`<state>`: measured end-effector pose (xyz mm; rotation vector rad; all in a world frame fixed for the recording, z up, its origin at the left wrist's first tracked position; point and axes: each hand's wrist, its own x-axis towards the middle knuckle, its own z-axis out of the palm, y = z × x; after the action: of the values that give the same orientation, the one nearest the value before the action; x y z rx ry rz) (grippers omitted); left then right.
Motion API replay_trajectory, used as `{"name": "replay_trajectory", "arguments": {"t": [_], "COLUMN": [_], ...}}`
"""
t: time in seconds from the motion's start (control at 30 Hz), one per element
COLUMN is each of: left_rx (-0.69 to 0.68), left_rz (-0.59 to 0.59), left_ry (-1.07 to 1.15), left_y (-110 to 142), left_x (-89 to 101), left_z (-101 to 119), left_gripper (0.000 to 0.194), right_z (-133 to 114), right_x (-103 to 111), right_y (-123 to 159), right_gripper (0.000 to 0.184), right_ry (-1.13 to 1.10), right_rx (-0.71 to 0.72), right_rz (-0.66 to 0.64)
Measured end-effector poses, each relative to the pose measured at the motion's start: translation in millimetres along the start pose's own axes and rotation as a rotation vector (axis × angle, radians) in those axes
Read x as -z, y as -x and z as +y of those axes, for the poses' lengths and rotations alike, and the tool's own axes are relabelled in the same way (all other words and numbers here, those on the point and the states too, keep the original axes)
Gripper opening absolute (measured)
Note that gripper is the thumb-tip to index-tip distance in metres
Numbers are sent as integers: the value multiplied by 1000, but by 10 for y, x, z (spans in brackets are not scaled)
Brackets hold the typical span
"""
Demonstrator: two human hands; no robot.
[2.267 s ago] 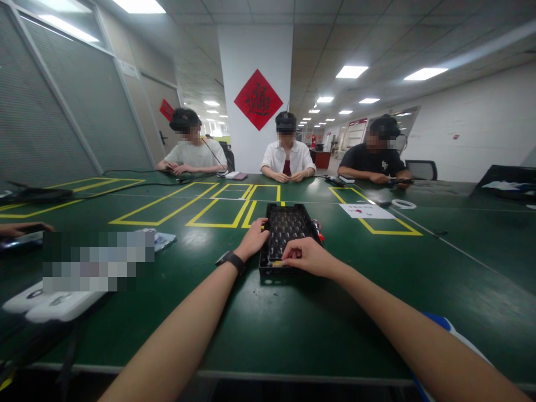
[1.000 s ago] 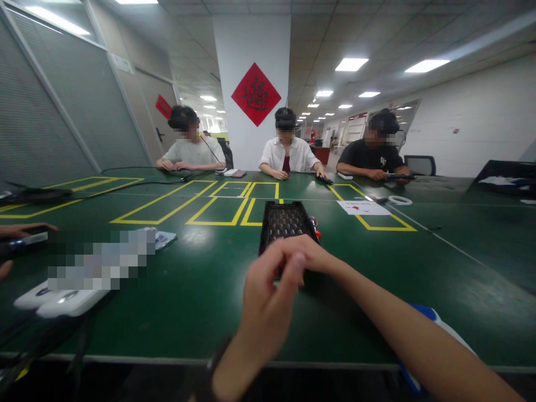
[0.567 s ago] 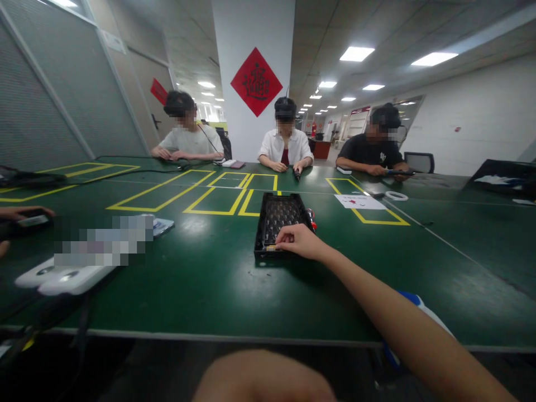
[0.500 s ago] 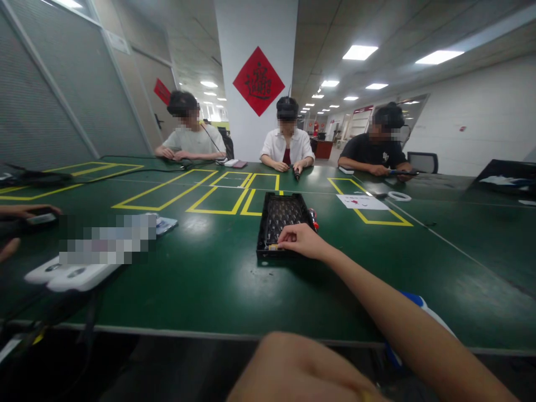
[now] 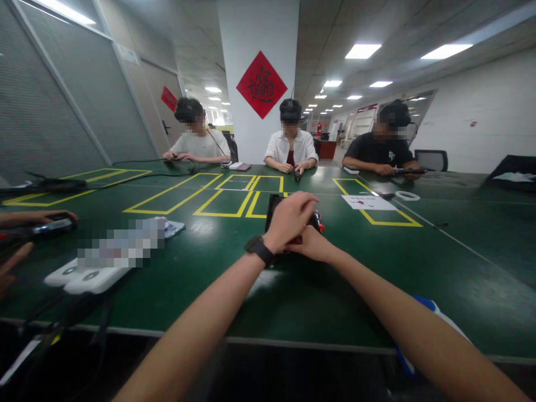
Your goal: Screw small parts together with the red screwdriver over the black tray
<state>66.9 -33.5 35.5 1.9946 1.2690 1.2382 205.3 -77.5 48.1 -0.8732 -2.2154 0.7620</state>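
Over the near part of a black tray (image 5: 274, 204) on the green table, my two hands come together. My left hand (image 5: 290, 215) has a dark watch on its wrist and arches above the tray, its fingers bent and its thumb hidden. Just below and to its right, my right hand (image 5: 315, 244) has its fingers closed in at the tray's near side. What either hand pinches is hidden behind the fingers. A small red item (image 5: 320, 223) shows at the tray's right side. Most of the tray's inside is covered by my hands.
White devices (image 5: 98, 279) with cables lie at the left, near another person's hands (image 5: 54, 218). Three people sit across the table. A paper sheet (image 5: 368, 202) and a white ring (image 5: 407, 196) lie at the right. Yellow tape outlines (image 5: 226, 213) mark the tabletop. A blue-and-white object is under my right forearm.
My left hand has risen from the table's near edge to the tray, joining the right hand. My right hand stays by the tray's near side. The view has shifted slightly.
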Motion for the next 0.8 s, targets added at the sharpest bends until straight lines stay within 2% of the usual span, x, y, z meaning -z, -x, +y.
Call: {"name": "replay_trajectory", "arguments": {"t": [0.13,0.17,0.23,0.33,0.5,0.8], "left_rx": [67,114,186,196,125,115], "left_rz": [240,250,189,161,102,84], "left_ry": [-58,-57,-17,11,-54,-100], "left_y": [-207,-211,-190,-153,-152,-134], "left_x": [428,487,532,482,378,381], "left_z": [-374,-499,-722,-897,-885,-837], "left_gripper": [34,37,42,40,38,44], "right_z": [-8,-11,-19,-28,-34,-34], "right_x": [13,15,19,21,13,10], "right_y": [30,34,35,28,17,20], "right_gripper": [23,23,23,23,25,29], "right_ry": [-6,-1,15,21,40,22], "right_rx": [22,24,26,21,7,7], "right_rz": [-100,-108,-111,-115,-112,-98]}}
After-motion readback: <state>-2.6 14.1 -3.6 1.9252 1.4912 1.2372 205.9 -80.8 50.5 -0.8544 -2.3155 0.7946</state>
